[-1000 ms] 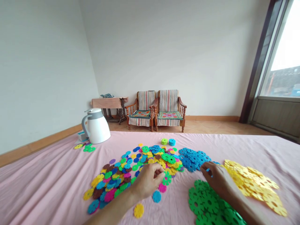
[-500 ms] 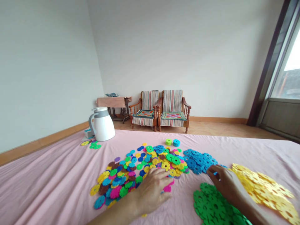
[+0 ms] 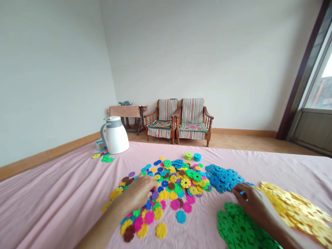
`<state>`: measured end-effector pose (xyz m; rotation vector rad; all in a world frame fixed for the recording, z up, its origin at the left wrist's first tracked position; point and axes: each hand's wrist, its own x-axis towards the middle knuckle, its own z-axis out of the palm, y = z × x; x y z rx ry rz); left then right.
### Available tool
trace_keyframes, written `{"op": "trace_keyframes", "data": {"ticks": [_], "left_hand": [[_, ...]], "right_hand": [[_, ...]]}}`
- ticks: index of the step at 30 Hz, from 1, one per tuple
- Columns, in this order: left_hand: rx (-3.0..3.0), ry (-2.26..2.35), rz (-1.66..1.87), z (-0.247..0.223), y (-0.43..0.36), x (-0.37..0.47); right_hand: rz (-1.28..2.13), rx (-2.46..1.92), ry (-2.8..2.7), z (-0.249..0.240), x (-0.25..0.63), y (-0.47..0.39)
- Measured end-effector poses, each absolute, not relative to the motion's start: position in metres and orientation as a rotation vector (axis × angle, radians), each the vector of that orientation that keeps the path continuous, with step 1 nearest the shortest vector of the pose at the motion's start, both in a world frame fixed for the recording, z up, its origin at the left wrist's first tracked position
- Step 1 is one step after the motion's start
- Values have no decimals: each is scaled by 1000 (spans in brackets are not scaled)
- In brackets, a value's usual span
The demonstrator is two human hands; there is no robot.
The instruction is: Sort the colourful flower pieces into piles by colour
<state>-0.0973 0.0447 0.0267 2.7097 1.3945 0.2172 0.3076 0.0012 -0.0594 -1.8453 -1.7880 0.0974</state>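
Observation:
My left hand (image 3: 141, 192) lies over the left part of a spread of mixed plastic snowflake discs (image 3: 171, 185). Its fingers bend down onto the discs, not closed on any that I can see; a purple disc (image 3: 155, 195) is by the fingertips. My right hand (image 3: 250, 200) is curled, thumb and forefinger nearly meeting, at the near edge of the blue disc pile (image 3: 223, 178). What it pinches, if anything, I cannot make out. Below that hand lies a pile of green discs (image 3: 237, 226), and to its right a pile of yellow discs (image 3: 293, 204).
A white and grey jug (image 3: 117, 136) stands at the far left of the pink cloth (image 3: 64, 197), beside a small box (image 3: 100, 145) and a few discs (image 3: 107, 158). Two small stacks, lime (image 3: 188, 156) and blue (image 3: 197, 157), stand at the back. Two wooden armchairs (image 3: 193, 117) are beyond.
My left hand has swept left and slightly away across the mixed discs. Pink, yellow and blue discs now show spread where it was. My right hand keeps nearly the same place and curl.

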Motion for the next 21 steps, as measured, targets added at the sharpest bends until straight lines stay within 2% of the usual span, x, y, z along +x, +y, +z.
{"op": "trace_keyframes", "data": {"ticks": [5, 10, 12, 19, 21], "left_hand": [[2637, 1590, 304, 30, 53, -105], [2649, 1119, 385, 32, 37, -82], [2673, 1079, 348, 29, 34, -78], [2694, 1696, 283, 15, 53, -97], [2677, 1677, 341, 15, 56, -94]], "right_hand": [[96, -1860, -1804, -60, 307, 1], [116, -1855, -1807, -56, 302, -1], [110, -1850, -1795, -54, 301, -2], [127, -1838, -1792, -55, 301, 0], [121, -1835, -1788, -56, 300, 0]]}}
